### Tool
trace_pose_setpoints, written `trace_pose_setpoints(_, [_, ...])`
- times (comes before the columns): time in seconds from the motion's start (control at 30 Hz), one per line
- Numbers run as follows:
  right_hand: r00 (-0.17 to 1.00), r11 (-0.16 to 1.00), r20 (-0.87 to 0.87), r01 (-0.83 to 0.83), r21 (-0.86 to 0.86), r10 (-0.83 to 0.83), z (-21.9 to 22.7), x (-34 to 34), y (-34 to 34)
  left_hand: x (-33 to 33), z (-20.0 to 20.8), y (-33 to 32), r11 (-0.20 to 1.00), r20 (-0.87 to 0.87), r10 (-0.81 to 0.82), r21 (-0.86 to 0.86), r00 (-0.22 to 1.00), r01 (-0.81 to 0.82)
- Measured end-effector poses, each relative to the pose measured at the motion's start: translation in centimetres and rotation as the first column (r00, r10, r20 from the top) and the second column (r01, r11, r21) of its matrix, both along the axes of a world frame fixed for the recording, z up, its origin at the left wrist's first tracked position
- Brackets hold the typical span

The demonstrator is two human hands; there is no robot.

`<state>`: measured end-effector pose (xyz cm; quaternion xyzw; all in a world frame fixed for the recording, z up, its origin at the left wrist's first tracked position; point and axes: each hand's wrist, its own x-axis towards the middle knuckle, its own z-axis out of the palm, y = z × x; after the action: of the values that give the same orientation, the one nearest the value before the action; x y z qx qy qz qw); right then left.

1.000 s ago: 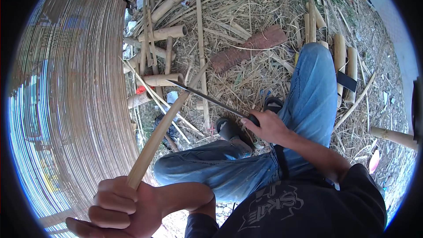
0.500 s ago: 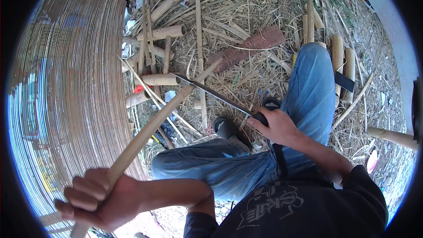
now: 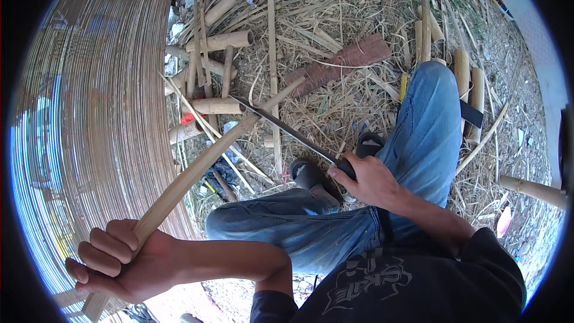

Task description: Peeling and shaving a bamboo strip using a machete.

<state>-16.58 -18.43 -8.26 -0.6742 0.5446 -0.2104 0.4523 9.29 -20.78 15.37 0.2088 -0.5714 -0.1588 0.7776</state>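
Observation:
At the lower left, my left hand (image 3: 128, 263) is wrapped round a long pale bamboo strip (image 3: 200, 179). The strip slants up and to the right, its far end against a reddish-brown wooden board (image 3: 350, 63) on the ground. My right hand (image 3: 371, 180) grips the black handle of a long knife (image 3: 293, 133). The blade lies across the strip toward its far part, with its tip pointing to the upper left. The contact edge is too small to make out.
A wall of thin bamboo slats (image 3: 107, 113) stands on the left. Beside it lie cut bamboo tubes (image 3: 224, 40). Shavings and straw (image 3: 323, 107) cover the ground. More bamboo tubes (image 3: 476, 98) stand beyond my bent right knee (image 3: 430, 93). A bamboo pole (image 3: 532, 190) juts in from the right.
My left hand has moved slightly down and left with the bamboo strip. My right hand and the knife have shifted slightly left, and the blade still crosses the strip.

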Motion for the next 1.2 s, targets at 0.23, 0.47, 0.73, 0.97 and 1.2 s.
trace_pose_setpoints(0.23, [0.916,0.92,0.384,-0.047,0.388,-0.115,-1.6,0.3,-0.2,1.0,0.2,0.1,0.997,0.02,-0.081,0.008,0.996,0.081])
trace_pose_setpoints(0.47, [0.981,0.989,0.166,-0.08,-0.123,0.1,0.6,1.8,-0.4,0.1,0.1,0.7,0.995,0.035,-0.098,0.023,0.995,0.097])
trace_pose_setpoints(0.73, [0.994,0.971,0.108,0.01,-0.24,0.017,-8.9,2.0,-4.8,-0.3,0.5,0.9,0.998,0.059,-0.05,-0.026,0.997,0.052])
trace_pose_setpoints(0.97, [0.998,0.991,0.011,0.068,-0.114,-0.067,-6.7,2.6,-4.2,2.7,0.3,0.5,1.0,0.022,-0.02,0.005,1.0,0.02])
trace_pose_setpoints(1.2, [0.976,0.983,0.181,-0.095,-0.155,0.123,-1.3,4.3,-4.7,2.5,0.8,1.2,0.993,0.038,-0.114,0.034,0.993,0.113])
